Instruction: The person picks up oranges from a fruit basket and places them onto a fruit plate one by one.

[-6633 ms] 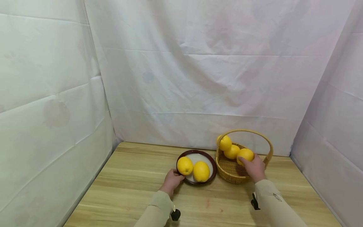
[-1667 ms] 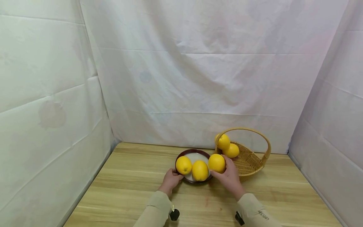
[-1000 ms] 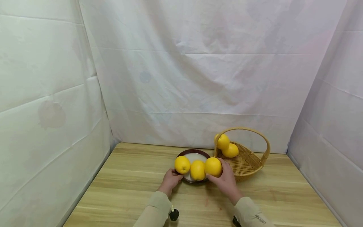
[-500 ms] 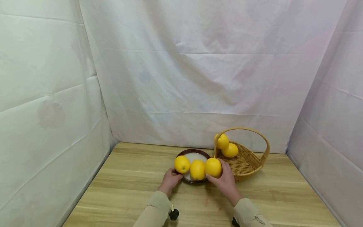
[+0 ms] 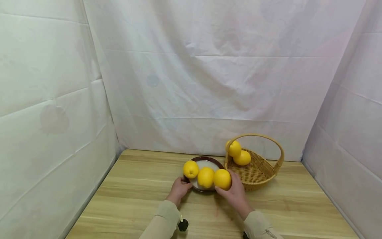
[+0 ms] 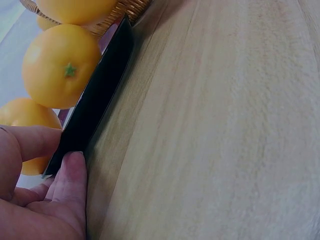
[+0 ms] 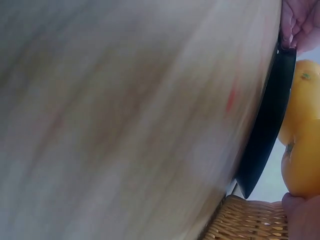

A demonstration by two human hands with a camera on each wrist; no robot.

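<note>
My left hand (image 5: 179, 189) pinches the near-left rim of a round plate (image 5: 204, 158), pale inside with a dark brown rim. In the left wrist view, the thumb lies over the plate's dark side (image 6: 100, 95) and other fingers under it. One orange (image 5: 191, 169) sits at the plate's left and a second orange (image 5: 206, 177) in its middle. At the plate's right edge, my right hand (image 5: 235, 193) grips a third orange (image 5: 222, 179), which appears against the middle one. Whether this third orange rests on the plate I cannot tell.
A wicker basket (image 5: 256, 176) with a tall arched handle stands just right of the plate. Two oranges (image 5: 242, 158) are at its left side, one higher than the other. White cloth (image 5: 191, 86) hangs behind and at both sides of the wooden table (image 5: 134, 186).
My right hand has carried an orange from the basket left to the plate. Lately it has edged further left and nearer, and the two plate oranges have shifted slightly left. My left hand stays put.
</note>
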